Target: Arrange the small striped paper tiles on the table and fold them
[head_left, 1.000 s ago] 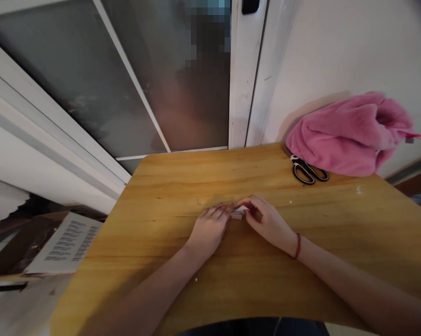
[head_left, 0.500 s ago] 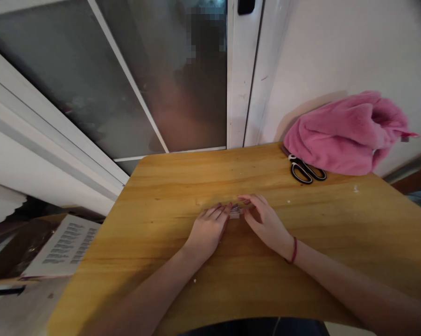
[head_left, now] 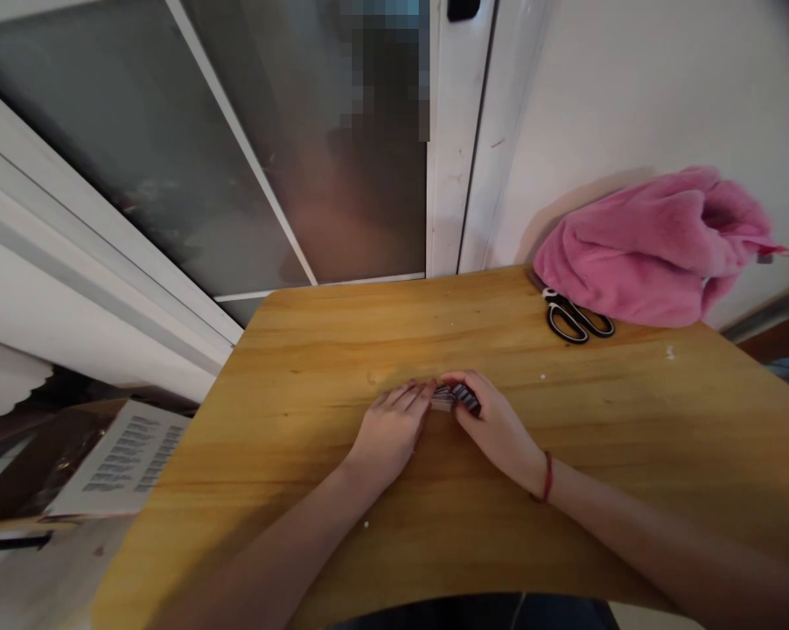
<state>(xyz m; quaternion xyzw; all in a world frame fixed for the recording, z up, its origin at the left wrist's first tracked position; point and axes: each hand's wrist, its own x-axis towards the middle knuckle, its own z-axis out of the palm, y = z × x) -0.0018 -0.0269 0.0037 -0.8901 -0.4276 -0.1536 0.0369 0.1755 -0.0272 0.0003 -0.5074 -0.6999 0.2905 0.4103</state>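
In the middle of the wooden table [head_left: 342, 350] lies a small, pale-edged stack of cards [head_left: 442, 403] with a dark striped top, partly covered by my fingers. My left hand [head_left: 389, 424] is closed against its left side, palm down. From the right, my right hand [head_left: 496, 424], with a red cord on the wrist, pinches a dark striped bundle of cards [head_left: 465, 397] between thumb and fingers. This bundle is tilted and touches the stack or lies right beside it. The print on the cards is too small to read.
Black-handled scissors [head_left: 576, 319] lie at the back right, blades under a pink plush cloth [head_left: 657, 249] against the wall. A glazed door [head_left: 361, 219] stands beyond the table, with a blurred figure behind it. At the left is a cardboard box [head_left: 122, 455] with printed flap.
My right hand has closed from a loose, spread position beside the stack onto a striped bundle, now showing between its fingers. My left hand stays in place.
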